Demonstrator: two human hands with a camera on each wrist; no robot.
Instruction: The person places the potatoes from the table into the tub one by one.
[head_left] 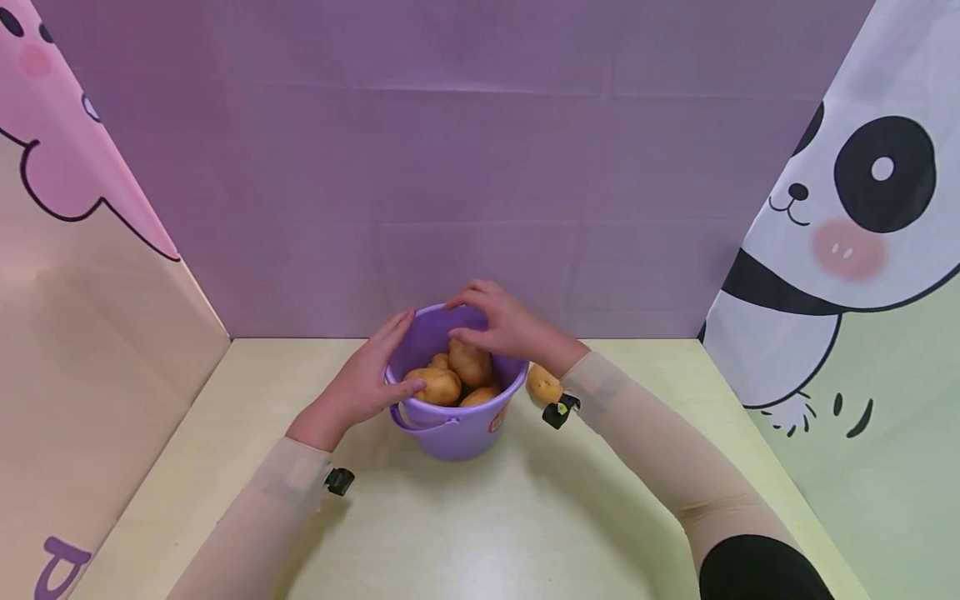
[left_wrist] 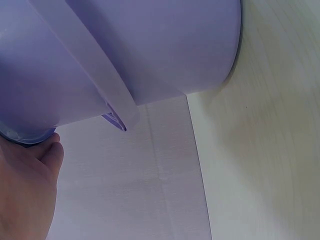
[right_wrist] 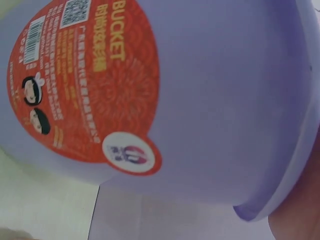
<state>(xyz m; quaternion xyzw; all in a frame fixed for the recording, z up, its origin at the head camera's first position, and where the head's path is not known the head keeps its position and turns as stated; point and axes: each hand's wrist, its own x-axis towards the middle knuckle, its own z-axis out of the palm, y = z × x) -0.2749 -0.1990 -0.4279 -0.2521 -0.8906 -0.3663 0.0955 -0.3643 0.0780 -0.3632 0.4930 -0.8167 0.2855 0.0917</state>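
A purple bucket (head_left: 453, 437) stands upright on the table, holding several potatoes (head_left: 437, 387). My left hand (head_left: 360, 375) holds its left rim, the thumb reaching over the edge toward a potato and the fingers along the outer side. Across the back right of the opening arches my right hand (head_left: 502, 321), thumb and fingers spread apart, the thumb just above the upper potato (head_left: 471, 362). In the left wrist view, the bucket's handle (left_wrist: 90, 55) hangs against the wall. A red round label (right_wrist: 85, 85) fills much of the right wrist view.
Another potato (head_left: 543, 385) lies on the table (head_left: 480, 533) right of the bucket, partly behind my right wrist. A purple backdrop (head_left: 480, 167) rises close behind the bucket. Side panels with cartoon prints, including a panda (head_left: 847, 192), flank the table.
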